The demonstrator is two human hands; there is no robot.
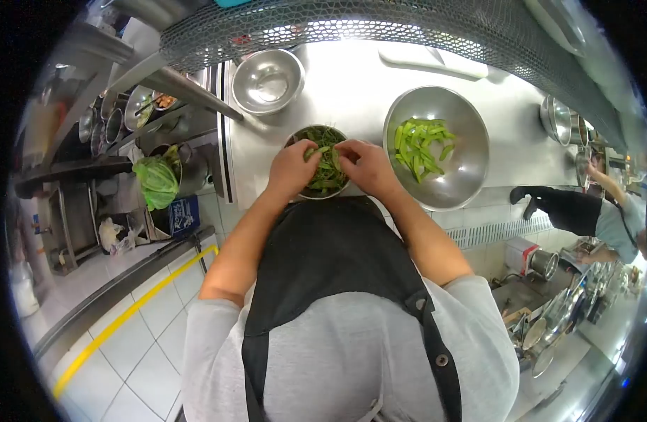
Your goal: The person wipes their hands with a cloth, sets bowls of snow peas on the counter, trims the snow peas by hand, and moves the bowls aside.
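Both hands are over a smaller steel bowl point(293, 135) at the counter's front edge, full of thin green stringy trimmings point(328, 176). My left hand point(294, 167) is closed, pinching a green pod point(322, 150) that looks like a pea pod. Opposite it, my right hand point(367, 166) has its fingertips pinched together close to the pod's end; what they hold is too small to make out. To the right sits a large steel bowl point(467, 151) with several bright green pods point(423, 144) lying in it.
Behind on the steel counter point(351, 77) are another steel bowl point(267, 81) and a white board point(436, 60). A mesh shelf point(323, 24) overhangs the back. Stacked bowls point(555, 119) stand far right, near another person point(611, 218). A cabbage point(157, 181) is at left.
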